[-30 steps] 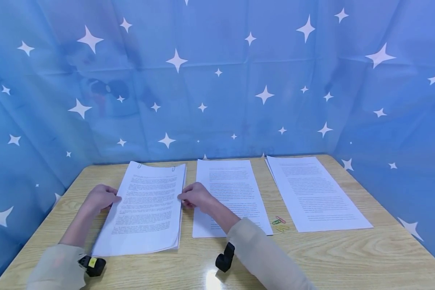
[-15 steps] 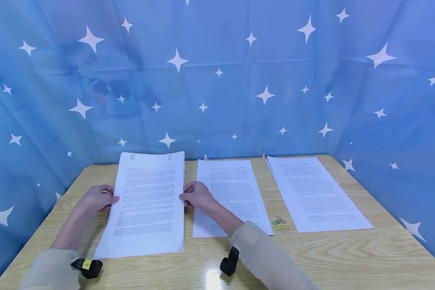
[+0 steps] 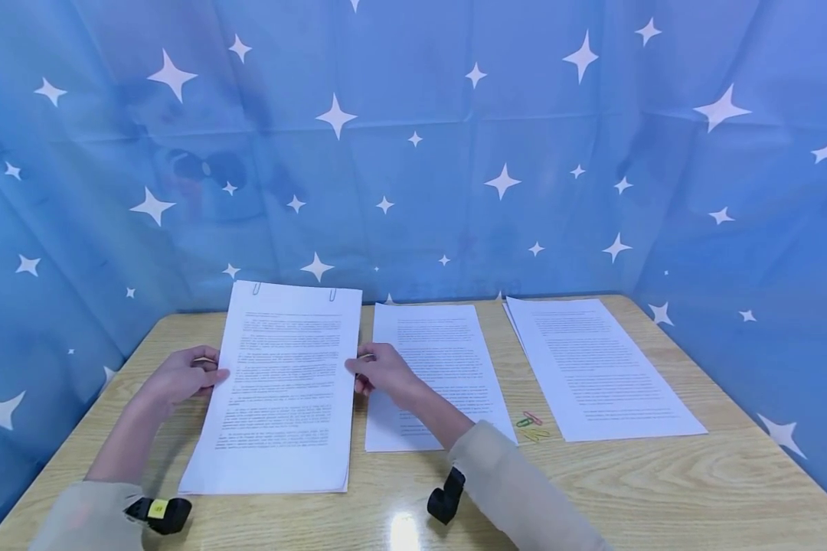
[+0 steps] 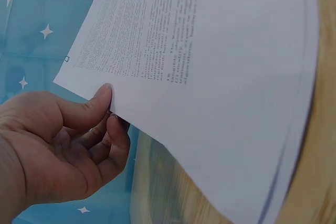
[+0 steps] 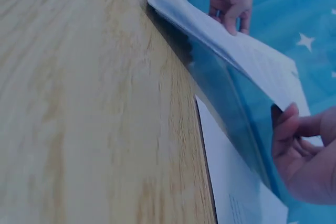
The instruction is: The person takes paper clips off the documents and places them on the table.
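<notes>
- Bottom of the frame: pale left sleeve [image 3: 83,520] at lower left, right sleeve [image 3: 524,486] right of centre, each with a black wrist camera strapped on.
- Worktop [image 3: 661,486]: wood-grained, glare spot at bottom centre.
- Left grip [image 3: 179,375], bare hand: forearm angles up from lower left; thumb over the sheet edge, fingers curled beneath, pinching.
- Right grip [image 3: 389,373], bare hand: forearm slants up and leftward from bottom right; thumb and fingers pinch the opposite edge.
- Paper stack [image 3: 286,383], printed: left of centre, held between both hands, far end raised. Cannot tell whether the near edge touches the worktop.
- Loose paper clips [image 3: 532,426], red, green, yellow: right of centre, between the two other piles.
- Middle sheets [image 3: 448,344]: flat, centre; right hand and forearm cover part.
- Right-hand sheets [image 3: 606,367]: lying askew, right of centre.
- Two clips [image 3: 256,288] on the stack's top edge.
- Blue starred curtain [image 3: 413,229] behind everything.
</notes>
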{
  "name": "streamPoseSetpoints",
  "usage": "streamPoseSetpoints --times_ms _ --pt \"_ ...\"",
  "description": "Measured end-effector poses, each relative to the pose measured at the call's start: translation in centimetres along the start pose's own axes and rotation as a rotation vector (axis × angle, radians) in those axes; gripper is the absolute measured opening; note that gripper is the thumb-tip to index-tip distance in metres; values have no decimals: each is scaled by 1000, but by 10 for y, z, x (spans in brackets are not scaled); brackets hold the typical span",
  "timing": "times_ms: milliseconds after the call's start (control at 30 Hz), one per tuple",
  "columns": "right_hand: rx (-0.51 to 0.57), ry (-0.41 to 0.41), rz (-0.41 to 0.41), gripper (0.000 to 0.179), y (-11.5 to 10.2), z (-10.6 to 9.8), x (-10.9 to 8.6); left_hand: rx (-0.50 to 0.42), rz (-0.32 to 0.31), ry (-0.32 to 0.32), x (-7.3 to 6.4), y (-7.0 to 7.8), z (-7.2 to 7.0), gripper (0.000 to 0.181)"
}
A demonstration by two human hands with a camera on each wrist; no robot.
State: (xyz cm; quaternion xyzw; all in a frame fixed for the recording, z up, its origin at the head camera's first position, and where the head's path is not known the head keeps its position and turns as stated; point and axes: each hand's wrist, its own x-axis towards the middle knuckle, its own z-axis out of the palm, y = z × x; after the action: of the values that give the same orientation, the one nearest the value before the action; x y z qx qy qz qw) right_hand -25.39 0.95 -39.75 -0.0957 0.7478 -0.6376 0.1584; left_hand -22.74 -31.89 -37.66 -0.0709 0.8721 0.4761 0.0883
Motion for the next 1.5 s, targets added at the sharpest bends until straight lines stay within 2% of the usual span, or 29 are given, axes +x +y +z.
streamPoseSetpoints --times_ms 133,333,433,700,867,1033,1167,1500 --pt "-65 -27 -50 12 -2 -6 -4 5 25 -25 -3 2 2 36" --pt "-94 -26 -101 13 -7 -16 -11 19 96 -71 -7 11 6 61" --pt "-99 -34 -119 14 -8 -24 -16 11 129 -87 -9 17 9 63" --pt "-101 -34 -151 13 -7 -52 -31 -84 195 -161 -14 36 21 53" --pt "-126 -29 -148 14 -5 -69 -38 -92 220 -181 -18 48 31 43" --pt "-156 -9 -124 14 -6 -85 -46 -55 258 -139 -22 62 46 34" --pt "-184 -17 -136 13 -7 -97 -53 -39 283 -100 -26 70 58 30" --pt "-227 -56 -198 24 -1 -133 -72 -60 334 -97 -32 87 85 23"
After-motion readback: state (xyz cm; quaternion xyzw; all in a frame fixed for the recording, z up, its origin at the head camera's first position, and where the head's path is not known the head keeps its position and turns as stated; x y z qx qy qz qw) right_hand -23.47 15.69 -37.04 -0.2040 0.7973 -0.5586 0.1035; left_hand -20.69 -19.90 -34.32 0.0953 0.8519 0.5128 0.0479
